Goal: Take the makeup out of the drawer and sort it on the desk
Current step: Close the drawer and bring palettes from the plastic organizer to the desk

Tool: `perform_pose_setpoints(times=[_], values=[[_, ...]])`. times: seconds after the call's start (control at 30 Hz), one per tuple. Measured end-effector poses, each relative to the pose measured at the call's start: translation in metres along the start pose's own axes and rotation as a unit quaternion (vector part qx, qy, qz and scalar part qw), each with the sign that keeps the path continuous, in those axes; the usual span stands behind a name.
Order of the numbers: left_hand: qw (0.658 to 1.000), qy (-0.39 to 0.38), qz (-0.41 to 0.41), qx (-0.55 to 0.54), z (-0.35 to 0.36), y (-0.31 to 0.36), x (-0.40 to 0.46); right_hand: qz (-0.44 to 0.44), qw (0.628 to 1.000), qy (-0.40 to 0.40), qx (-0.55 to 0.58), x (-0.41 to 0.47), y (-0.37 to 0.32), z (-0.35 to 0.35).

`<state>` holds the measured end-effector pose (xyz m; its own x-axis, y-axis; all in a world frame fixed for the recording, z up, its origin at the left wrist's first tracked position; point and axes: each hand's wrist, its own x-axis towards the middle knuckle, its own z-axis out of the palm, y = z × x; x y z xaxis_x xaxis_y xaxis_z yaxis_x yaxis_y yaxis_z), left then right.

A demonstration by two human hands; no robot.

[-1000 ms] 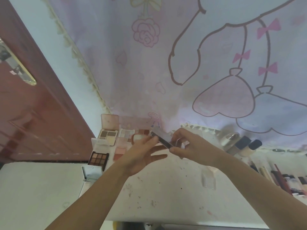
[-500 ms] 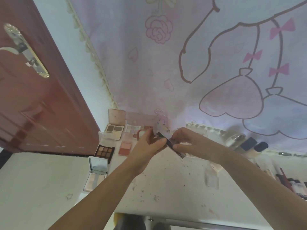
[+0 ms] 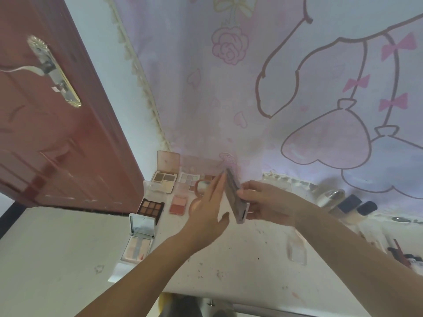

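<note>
Right hand (image 3: 263,202) grips the slim palette (image 3: 235,197) by its near end, tilted on edge above the bench (image 3: 240,271); left hand (image 3: 206,213) is open, fingers straight beside it. Light, rigid, hinged, probably brittle: hold the long edges. Half a second ago your left pinched it too; now it's let go.

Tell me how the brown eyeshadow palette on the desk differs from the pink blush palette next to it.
The brown eyeshadow palette shows a grid of small brown pans in a dark frame; the pink blush palette shows only pink and coral blocks in a pale pink case. The brown palette sits nearer the door, the blush palette nearer the left hand. Both lie flat, open and untouched on the desk.
</note>
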<state>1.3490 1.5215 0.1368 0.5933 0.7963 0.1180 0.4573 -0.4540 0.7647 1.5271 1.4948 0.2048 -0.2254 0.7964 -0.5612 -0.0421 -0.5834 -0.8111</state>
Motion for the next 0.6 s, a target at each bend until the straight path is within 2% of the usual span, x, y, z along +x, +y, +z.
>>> perform_pose_setpoints(times=[0.03,0.07,0.1,0.13,0.17,0.43,0.6], values=[[0.99,-0.002,-0.075,-0.123,-0.004,0.002,0.003,-0.014,0.999,0.012,-0.032,0.001,0.001,0.0],[0.951,-0.012,-0.147,-0.271,-0.01,0.006,0.006,-0.027,0.996,0.022,-0.077,0.001,0.001,0.0],[0.895,-0.029,-0.203,-0.396,-0.017,0.013,0.008,-0.038,0.991,0.028,-0.127,0.0,0.001,0.001],[0.847,-0.042,-0.234,-0.476,-0.023,0.017,0.01,-0.045,0.984,0.029,-0.17,-0.001,-0.001,0.002],[0.825,-0.049,-0.241,-0.509,-0.026,0.019,0.011,-0.05,0.979,0.028,-0.195,-0.002,-0.002,0.002],[0.803,-0.029,-0.203,-0.559,-0.027,0.02,0.009,-0.074,0.942,0.043,-0.324,-0.011,-0.015,0.009],[0.832,-0.048,-0.19,-0.518,-0.027,0.023,0.009,-0.106,0.924,0.092,-0.356,-0.002,-0.012,0.014]])
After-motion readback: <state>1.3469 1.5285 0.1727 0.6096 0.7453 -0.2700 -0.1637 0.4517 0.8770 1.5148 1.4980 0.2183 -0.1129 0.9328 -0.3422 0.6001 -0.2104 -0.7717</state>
